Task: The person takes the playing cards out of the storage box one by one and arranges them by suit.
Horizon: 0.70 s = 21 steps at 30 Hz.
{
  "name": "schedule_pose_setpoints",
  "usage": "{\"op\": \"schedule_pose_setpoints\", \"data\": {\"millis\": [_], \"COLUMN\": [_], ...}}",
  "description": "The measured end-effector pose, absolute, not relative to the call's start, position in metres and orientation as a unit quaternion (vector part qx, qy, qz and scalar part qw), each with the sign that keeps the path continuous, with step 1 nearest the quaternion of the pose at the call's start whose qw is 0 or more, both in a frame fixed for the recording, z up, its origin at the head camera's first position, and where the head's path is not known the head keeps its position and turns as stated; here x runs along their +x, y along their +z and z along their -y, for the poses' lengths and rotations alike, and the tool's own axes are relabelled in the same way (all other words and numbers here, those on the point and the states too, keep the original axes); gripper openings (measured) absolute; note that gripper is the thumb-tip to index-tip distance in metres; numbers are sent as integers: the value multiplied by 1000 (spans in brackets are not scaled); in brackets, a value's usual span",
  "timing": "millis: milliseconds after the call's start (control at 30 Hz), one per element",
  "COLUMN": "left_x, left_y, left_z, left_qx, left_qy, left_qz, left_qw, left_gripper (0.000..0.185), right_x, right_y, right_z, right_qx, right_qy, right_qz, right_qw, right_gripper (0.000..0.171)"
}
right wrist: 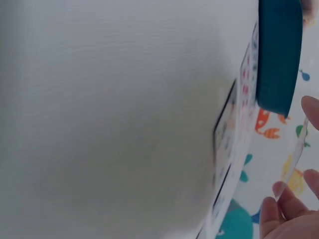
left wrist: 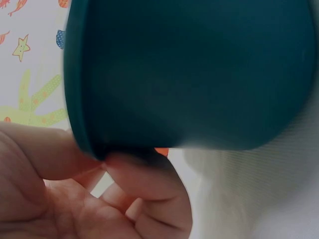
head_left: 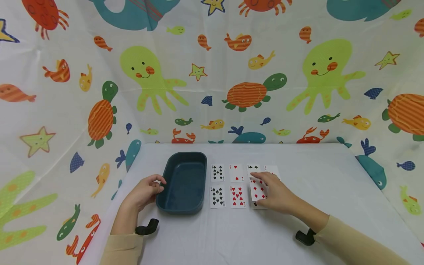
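At the near-left rim of a dark teal rectangular tray (head_left: pixel 180 210), my left hand (head_left: pixel 145 192) pinches the edge between thumb and fingers, as the left wrist view shows on the tray's wall (left wrist: pixel 189 74). My right hand (head_left: pixel 275 193) holds a diamonds playing card (head_left: pixel 257 188) by its ends, thumb at the near end and fingertips at the far end. Below it, a clubs card (head_left: pixel 260 207) lies on the table, mostly covered. Seen from the right wrist, the held card (right wrist: pixel 299 152) is edge-on, raised off the table.
Face-up cards lie in two rows right of the tray: a spades card (head_left: pixel 217 197), the nine of hearts (head_left: pixel 237 197), a black-suit card (head_left: pixel 217 173), the two of hearts (head_left: pixel 236 173) and a clubs card (head_left: pixel 253 168). Another card (head_left: pixel 272 169) is partly behind my right hand. A sea-animal cloth (head_left: pixel 212 121) hangs behind the white table (head_left: pixel 232 235).
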<state>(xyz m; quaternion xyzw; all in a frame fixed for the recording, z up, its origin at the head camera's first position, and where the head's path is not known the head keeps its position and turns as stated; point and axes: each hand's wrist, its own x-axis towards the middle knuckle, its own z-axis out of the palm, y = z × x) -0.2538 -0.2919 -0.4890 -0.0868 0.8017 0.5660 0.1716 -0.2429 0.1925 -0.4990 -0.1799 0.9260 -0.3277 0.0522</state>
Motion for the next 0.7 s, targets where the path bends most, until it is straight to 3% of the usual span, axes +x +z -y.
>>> {"op": "schedule_pose_setpoints", "data": {"millis": [700], "left_x": [-254], "left_y": [-490], "left_z": [293], "left_qx": [-86], "left_qy": [565], "left_qz": [-802], "left_qw": [171], "left_gripper": [23], "right_x": [-230], "right_y": [-521], "right_z": [-248], "right_qx": [-147], "right_qy": [-278], "right_qz": [-945], "right_qw": [88], "right_gripper": [86]}}
